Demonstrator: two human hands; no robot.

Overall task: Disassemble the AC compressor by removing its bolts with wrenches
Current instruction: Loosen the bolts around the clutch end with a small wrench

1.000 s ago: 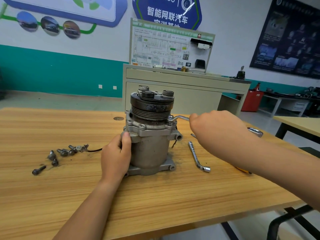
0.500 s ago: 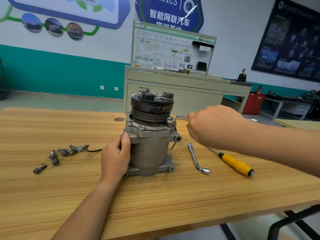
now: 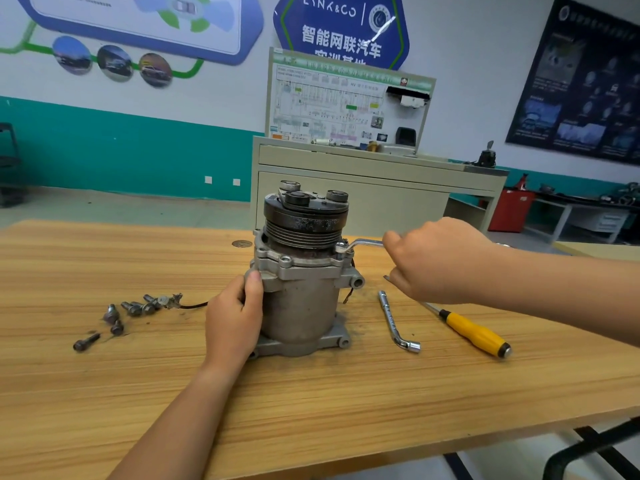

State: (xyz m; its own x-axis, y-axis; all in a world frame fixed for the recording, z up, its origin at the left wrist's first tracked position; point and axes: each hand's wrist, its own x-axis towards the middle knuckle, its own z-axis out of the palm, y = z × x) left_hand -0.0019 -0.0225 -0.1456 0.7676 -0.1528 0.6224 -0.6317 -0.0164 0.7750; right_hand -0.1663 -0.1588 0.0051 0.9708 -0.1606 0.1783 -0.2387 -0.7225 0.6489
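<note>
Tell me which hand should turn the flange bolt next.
Right. The right hand grips the wrench, whose head sits on the compressor flange; the left hand is busy bracing the body.

One camera only, worn on the person's head, looking forward and down across the worktop (image 3: pixel 346 410) from its near edge. The AC compressor (image 3: pixel 299 306) stands close, mid-frame; the wide lens reaches the far wall (image 3: pixel 478 46).
</note>
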